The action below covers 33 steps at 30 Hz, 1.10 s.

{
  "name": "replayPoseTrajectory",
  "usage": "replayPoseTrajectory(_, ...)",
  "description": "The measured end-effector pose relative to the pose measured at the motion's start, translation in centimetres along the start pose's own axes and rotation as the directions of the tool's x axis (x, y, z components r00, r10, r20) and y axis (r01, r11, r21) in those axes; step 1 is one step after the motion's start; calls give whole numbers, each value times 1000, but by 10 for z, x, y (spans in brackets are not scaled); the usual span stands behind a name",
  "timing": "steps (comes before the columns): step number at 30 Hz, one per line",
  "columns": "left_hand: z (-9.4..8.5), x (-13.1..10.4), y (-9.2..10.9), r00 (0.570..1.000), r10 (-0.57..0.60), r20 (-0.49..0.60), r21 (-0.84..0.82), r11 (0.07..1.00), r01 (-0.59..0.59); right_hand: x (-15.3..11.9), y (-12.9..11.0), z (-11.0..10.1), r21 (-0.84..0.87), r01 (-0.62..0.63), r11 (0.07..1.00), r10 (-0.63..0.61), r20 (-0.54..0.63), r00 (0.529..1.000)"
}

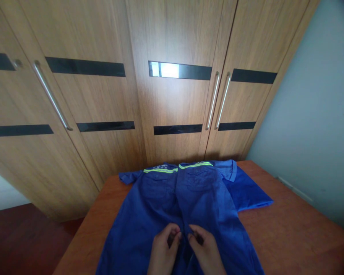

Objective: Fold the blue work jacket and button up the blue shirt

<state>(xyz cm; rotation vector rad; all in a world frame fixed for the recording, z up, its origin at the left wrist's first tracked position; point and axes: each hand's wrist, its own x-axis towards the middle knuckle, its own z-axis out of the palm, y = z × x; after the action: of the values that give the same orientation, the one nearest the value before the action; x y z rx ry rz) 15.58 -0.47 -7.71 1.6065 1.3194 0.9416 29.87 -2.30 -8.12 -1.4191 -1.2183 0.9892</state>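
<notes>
Left hand [163,248]: I am pinching the blue shirt [160,206] placket, fingers narrow.
Right hand [205,248]: I am pinching it just beside.
Table [289,229]: lying underneath.

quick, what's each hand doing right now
Left hand: closed, pinching the blue shirt at its front opening.
Right hand: closed, pinching the shirt's other front edge.

The bottom edge cuts off both hands at the wrist, the left hand [162,250] and the right hand [205,252], along with the hem of the blue shirt [189,206] and the near part of the table [289,229]. Their curled fingertips hide whatever they pinch at the shirt's front opening. The lettering above the shirt's yellow stripe [160,170] is too small to read.
</notes>
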Motion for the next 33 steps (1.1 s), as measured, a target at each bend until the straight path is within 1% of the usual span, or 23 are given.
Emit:
replayPoseTrajectory(3,1,-1,-3,1000,7,-7,-8,1000,-8,0,-1,2,-27,-4,1000,5,21,1000)
replayPoseTrajectory(6,2,-2,-5,1000,18,-8,24,1000,-18,0,1,4,-59,-9,998,12,48,999)
replayPoseTrajectory(9,4,-3,-7,999,36,-27,62,997,-34,1,2,6,-91,17,996,-11,72,997)
replayPoseTrajectory(17,3,-4,-7,997,41,-60,63,997,-38,4,2,5,-184,28,983,-11,89,996)
replayPoseTrajectory(22,2,-4,-11,996,42,-82,71,997,-37,5,-4,4,-313,33,949,19,160,987)
replayPoseTrajectory(27,4,-4,-13,996,72,-46,57,996,-69,3,-5,9,-387,71,919,26,241,970)
replayPoseTrajectory(30,5,-4,-12,997,61,-37,30,998,-60,2,-7,12,-384,85,919,26,276,961)
replayPoseTrajectory(33,2,-4,-12,999,7,-48,-53,999,-9,0,-11,12,-297,83,951,28,349,937)
